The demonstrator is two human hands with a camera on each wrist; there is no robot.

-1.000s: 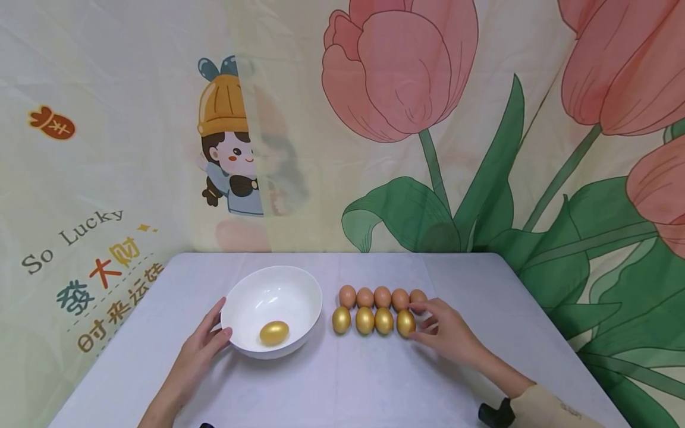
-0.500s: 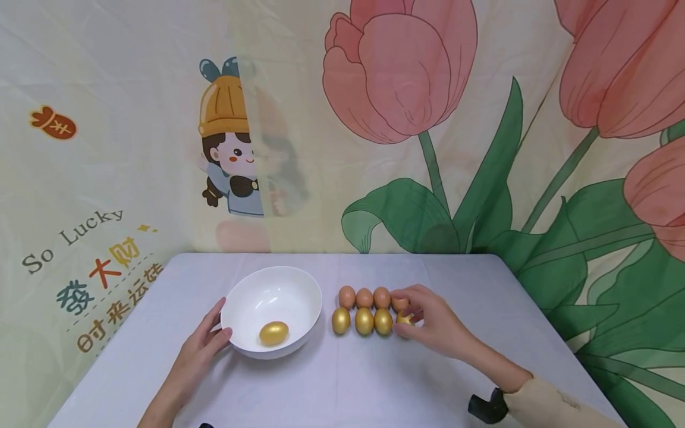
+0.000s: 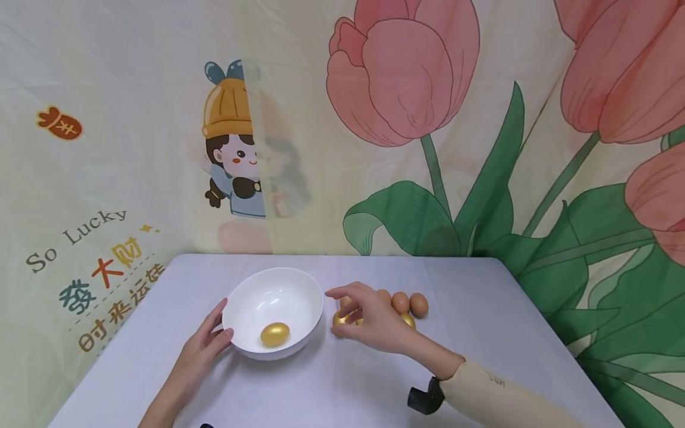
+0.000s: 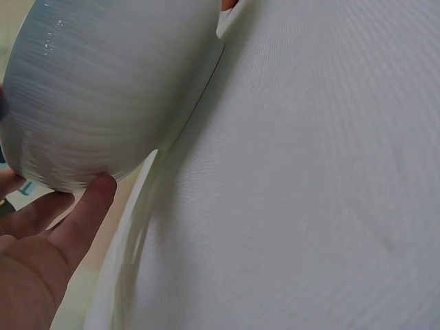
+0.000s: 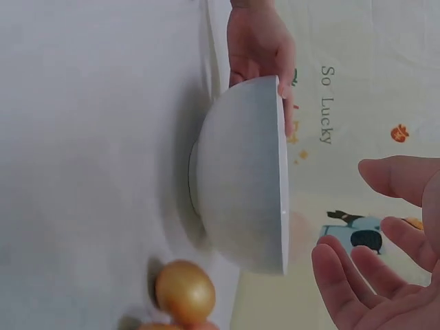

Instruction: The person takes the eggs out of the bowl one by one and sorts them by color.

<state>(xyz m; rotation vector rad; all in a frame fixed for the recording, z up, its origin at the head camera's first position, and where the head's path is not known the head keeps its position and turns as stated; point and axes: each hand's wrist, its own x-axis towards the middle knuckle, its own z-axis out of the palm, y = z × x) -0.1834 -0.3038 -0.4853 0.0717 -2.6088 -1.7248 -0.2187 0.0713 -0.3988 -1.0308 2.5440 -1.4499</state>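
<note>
My left hand (image 3: 199,353) holds the white bowl (image 3: 241,294) at its left side, thumb at the rim and fingers along the outer wall. A golden egg (image 3: 275,334) lies inside the bowl. To the right of it, my right hand (image 3: 374,324) hovers over two rows of eggs, fingers spread and slightly bent. Nothing lies between those fingers in the right wrist view. Brown eggs (image 3: 418,305) form the back row and golden eggs (image 5: 185,292) the front one; several are partly hidden behind the right hand.
A white cloth covers the table (image 3: 299,392). Behind it hangs a printed backdrop (image 3: 299,119) with tulips and a cartoon figure. A black strap-like device (image 3: 426,397) sits at the right wrist by the beige sleeve (image 3: 503,395).
My right hand has moved left along the egg rows, from the rightmost golden egg to the end nearest the bowl. The left hand and the bowl have stayed in place.
</note>
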